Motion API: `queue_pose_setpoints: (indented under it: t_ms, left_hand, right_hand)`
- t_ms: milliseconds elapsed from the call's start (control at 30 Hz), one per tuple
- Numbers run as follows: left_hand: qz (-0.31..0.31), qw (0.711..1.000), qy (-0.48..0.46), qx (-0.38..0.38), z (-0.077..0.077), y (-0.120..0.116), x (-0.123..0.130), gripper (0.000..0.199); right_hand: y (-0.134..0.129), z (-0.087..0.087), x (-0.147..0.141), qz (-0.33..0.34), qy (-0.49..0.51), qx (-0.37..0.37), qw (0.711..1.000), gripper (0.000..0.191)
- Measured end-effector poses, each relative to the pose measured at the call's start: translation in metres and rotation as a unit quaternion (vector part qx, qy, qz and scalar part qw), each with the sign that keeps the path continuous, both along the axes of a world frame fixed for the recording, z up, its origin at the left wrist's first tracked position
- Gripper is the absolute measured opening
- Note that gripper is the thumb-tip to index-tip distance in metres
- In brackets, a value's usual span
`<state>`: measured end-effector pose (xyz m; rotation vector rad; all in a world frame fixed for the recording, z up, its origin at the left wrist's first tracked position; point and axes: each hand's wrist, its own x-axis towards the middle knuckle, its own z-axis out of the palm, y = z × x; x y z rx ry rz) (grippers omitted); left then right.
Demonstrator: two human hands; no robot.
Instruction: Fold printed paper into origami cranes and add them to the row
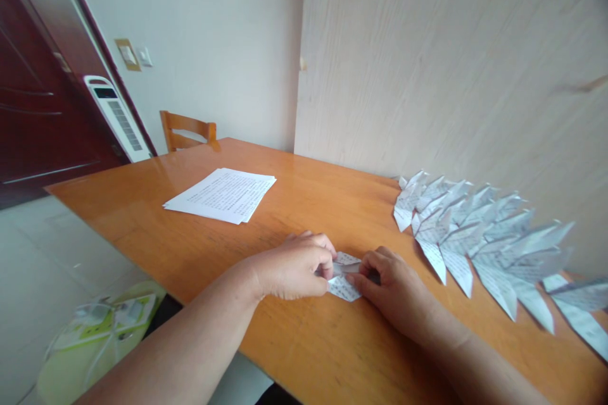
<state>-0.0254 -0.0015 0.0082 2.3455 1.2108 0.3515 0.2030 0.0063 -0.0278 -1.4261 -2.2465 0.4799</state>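
Note:
A small folded piece of printed paper [344, 289] lies on the wooden table between my two hands. My left hand [304, 266] grips its left side with curled fingers, the thumb and fingertips pressed on the paper. On the right side, my right hand [387, 278] pinches the same paper, its thumb on the near part. A raised fold runs across the middle between my fingers. Parts of the paper are hidden under both hands.
A stack of printed sheets [223, 195] lies on the table [313, 193] at left. Several folded paper shapes [470, 221] stand in rows at right, before a pale wooden panel [427, 63]. A chair [187, 126] stands behind; a stool with cables [95, 335] is lower left.

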Motion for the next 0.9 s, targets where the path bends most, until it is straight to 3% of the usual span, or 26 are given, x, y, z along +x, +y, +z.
queue_pose_setpoints:
  t_ms: [333, 500, 900]
  left_hand:
    - [0.01, 0.999, -0.002, -0.034, -0.002, 0.002, -0.004, 0.003]
    - [0.032, 0.999, -0.003, 0.015, -0.005, -0.004, 0.0, 0.021]
    - [0.094, 0.991, 0.01, 0.092, -0.013, -0.015, 0.01, 0.01]
  right_hand:
    - [0.001, -0.003, 0.001, 0.008, 0.004, 0.015, 1.0, 0.02]
    - [0.002, -0.004, 0.0, 0.011, 0.003, 0.021, 1.0, 0.02]
    - [0.002, -0.004, -0.002, 0.003, 0.007, 0.017, 1.0, 0.019]
